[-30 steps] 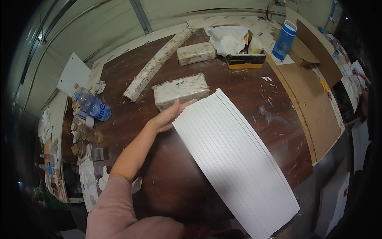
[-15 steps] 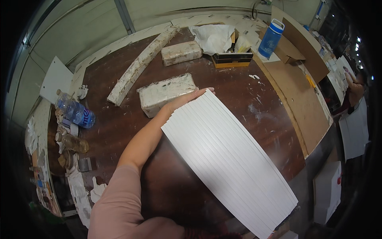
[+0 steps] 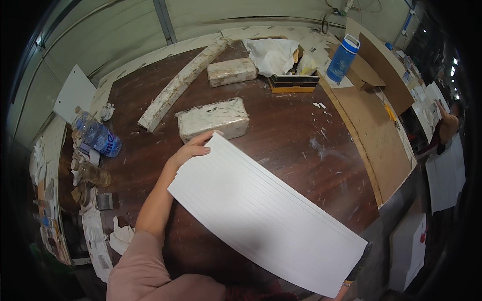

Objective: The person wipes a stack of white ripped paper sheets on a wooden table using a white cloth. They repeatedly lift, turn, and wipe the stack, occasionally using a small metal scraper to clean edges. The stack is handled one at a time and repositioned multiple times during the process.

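I see left grip clamped on the white sheet stack, far-left end; right grip mostly hidden, near right; state I cannot tell.

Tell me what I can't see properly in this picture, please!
All in the head view:
- Left hand: some fingers are hidden by the white stack.
- Dark thing at the stack's right end: mostly covered by the stack.
- Sleeve: cut off by the lower edge.
- Another person's hand: blurred near the dark right rim.
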A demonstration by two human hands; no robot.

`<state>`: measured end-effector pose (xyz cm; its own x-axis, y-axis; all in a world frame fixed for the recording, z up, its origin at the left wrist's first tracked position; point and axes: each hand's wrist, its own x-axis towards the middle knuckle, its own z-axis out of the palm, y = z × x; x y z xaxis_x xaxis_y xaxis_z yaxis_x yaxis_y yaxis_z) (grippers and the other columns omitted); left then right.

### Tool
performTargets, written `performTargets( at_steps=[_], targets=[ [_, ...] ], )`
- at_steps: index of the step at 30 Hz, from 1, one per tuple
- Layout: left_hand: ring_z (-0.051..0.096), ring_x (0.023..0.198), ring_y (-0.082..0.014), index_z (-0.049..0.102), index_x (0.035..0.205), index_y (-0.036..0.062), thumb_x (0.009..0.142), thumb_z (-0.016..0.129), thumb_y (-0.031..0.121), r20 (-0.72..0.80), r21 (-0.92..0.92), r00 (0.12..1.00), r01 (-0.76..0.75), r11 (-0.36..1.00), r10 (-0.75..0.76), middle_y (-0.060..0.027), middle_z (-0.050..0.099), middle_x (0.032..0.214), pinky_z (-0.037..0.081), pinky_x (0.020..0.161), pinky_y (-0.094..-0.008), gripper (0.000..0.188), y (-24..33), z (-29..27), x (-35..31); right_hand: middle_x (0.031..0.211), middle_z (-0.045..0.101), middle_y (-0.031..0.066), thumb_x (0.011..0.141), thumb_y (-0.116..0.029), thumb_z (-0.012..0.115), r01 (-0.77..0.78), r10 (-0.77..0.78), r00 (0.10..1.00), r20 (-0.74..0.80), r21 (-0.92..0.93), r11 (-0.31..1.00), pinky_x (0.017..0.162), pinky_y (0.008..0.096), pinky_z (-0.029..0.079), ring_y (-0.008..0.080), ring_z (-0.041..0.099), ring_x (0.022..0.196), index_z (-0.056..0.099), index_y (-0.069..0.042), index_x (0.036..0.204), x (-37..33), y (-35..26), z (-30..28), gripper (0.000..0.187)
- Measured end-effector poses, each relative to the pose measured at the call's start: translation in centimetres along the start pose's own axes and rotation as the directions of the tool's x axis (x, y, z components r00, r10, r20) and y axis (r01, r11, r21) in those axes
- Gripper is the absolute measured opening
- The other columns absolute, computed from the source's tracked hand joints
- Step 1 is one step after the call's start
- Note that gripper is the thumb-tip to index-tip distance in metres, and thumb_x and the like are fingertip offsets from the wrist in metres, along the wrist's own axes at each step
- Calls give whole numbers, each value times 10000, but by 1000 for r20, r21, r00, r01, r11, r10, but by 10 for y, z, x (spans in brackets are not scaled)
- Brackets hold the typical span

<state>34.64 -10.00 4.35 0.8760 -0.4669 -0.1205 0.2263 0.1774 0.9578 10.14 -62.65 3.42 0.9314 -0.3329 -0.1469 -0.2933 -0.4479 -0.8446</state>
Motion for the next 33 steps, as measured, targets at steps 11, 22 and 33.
performTargets(
  at_steps=[11,22,33],
  targets=[
    [584,1160,-197,456,1442,-16,805,650,184,-511,11,847,-159,987,143,-111,591,1296,440,1009,-308,696,-7,-48,-186,1303,639,149,1009,-149,509,461,-465,873,149,65,885,1094,388,431,272,595,1227,550,11,1358,149,-10,43,386],
    [528,1309,-229,337,1536,-18,1005,494,172,-686,-56,702,-313,948,191,-146,507,1466,400,1102,-329,586,-17,-90,-219,1394,581,121,1052,-122,460,127,-329,895,302,534,836,1128,346,415,206,556,1281,514,33,1401,298,-82,168,386],
    [527,1305,-209,380,1529,18,1059,453,277,-721,-76,686,-216,973,96,-111,517,1468,409,1091,-336,542,-19,-102,-204,1430,566,110,1060,-171,450,134,-354,852,386,492,860,1145,343,389,201,541,1314,494,28,1433,327,-68,184,425]
  ],
)
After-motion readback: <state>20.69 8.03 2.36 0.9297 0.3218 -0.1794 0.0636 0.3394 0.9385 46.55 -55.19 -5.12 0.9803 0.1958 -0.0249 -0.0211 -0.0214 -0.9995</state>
